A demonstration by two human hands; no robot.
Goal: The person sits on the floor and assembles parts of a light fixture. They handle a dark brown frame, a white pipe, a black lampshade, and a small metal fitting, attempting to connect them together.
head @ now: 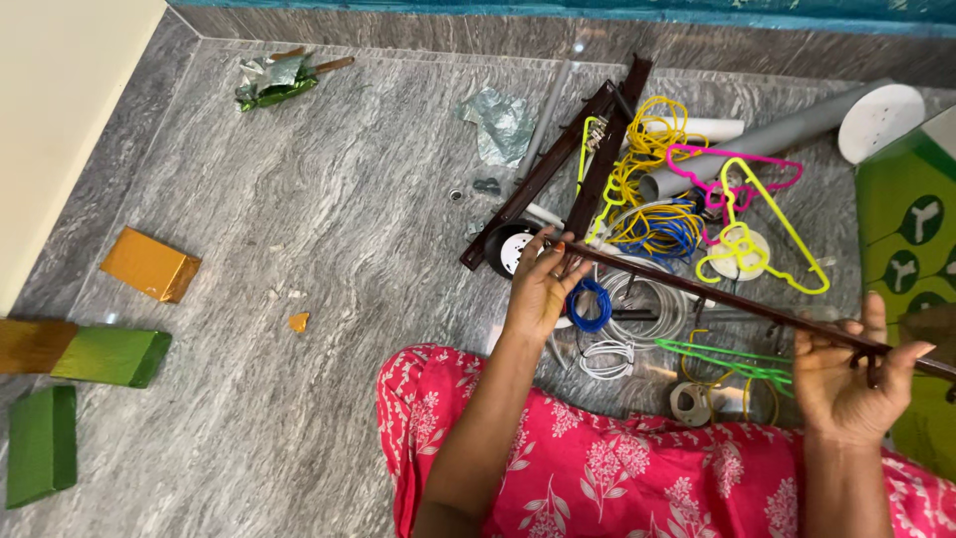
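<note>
A long dark brown metal strip (717, 294) is held level above the floor, running from middle to right. My left hand (538, 289) grips its left end with fingers curled around it. My right hand (846, 374) holds the strip near its right end, palm up. Below the strip lie coils of yellow wire (647, 139), blue wire (590, 304) and white wire (607, 357), plus green wire (737, 364). My knee in pink flowered cloth (597, 448) fills the bottom.
Two more dark brown strips (558, 159) lie on the grey marble floor. Pink and yellow hangers (742, 199), a grey pipe (777, 134), a white disc (881, 120), a tape roll (690, 402), crumpled foil (503, 120), green and gold boxes (110, 354) lie around.
</note>
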